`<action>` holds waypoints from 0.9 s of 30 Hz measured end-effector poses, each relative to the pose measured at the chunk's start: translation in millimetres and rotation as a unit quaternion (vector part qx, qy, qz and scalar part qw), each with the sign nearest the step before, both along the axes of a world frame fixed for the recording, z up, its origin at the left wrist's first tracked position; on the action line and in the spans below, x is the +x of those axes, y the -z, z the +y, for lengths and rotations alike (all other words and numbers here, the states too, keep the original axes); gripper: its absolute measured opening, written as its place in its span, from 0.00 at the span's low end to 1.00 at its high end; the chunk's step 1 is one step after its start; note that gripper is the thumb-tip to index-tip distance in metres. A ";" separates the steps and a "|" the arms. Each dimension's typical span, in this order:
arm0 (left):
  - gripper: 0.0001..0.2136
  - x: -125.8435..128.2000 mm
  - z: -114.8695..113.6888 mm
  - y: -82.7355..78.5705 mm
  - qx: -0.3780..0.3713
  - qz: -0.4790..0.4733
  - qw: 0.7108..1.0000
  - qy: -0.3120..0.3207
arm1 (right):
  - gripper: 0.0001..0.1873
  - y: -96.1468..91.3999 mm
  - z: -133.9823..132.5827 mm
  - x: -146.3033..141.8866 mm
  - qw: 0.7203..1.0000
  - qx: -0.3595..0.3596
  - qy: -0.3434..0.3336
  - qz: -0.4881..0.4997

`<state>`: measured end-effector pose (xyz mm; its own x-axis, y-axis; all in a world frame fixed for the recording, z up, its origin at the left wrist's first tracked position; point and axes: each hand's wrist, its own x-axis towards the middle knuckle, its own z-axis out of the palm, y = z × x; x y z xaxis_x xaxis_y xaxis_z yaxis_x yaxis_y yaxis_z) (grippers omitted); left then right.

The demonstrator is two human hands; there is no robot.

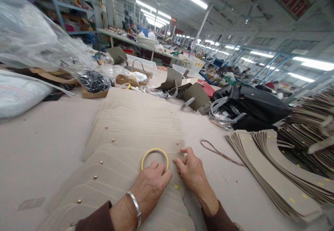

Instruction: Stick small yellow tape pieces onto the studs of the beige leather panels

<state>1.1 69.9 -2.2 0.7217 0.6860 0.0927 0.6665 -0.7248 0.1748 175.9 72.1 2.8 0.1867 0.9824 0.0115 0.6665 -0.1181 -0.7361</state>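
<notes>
My left hand (152,181) grips a narrow yellow-edged roll of tape (143,159), its fingers hooked into the ring. The roll rests on overlapping beige bag panels (125,161) fanned out in front of me, several with small metal studs (95,177). Just right of the roll, my right hand (191,170) is at the panels' right edge. Its index finger and thumb are apart, the other fingers curl in, and I see nothing between them. A small yellow tape piece (176,186) sits on a panel below the hands.
Curved beige strips (273,168) with yellow marks lie stacked at right, near a brown cord loop (217,151). Behind them is a black bag (258,102). Olive pieces (197,97) and a cardboard tray (133,77) stand farther back. Clear plastic wrap (39,36) bulges at left.
</notes>
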 end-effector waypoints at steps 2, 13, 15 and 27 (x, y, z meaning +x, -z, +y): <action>0.04 -0.2 -0.3 -0.1 -0.001 0.003 1.000 -0.003 | 0.10 3.2 -5.7 4.4 0.998 -0.018 0.005 0.067; 0.04 1.0 -1.8 1.6 0.006 -0.008 1.000 -0.004 | 0.10 8.9 -11.9 -3.5 0.985 0.107 -0.059 -0.120; 0.04 0.7 -2.1 2.1 0.021 -0.019 1.000 0.001 | 0.09 7.6 -6.2 -7.2 0.985 0.099 -0.049 -0.129; 0.09 -17.7 7.9 -6.1 0.073 -0.262 0.961 0.042 | 0.08 -21.6 -34.6 2.1 0.989 -0.021 -0.137 -0.041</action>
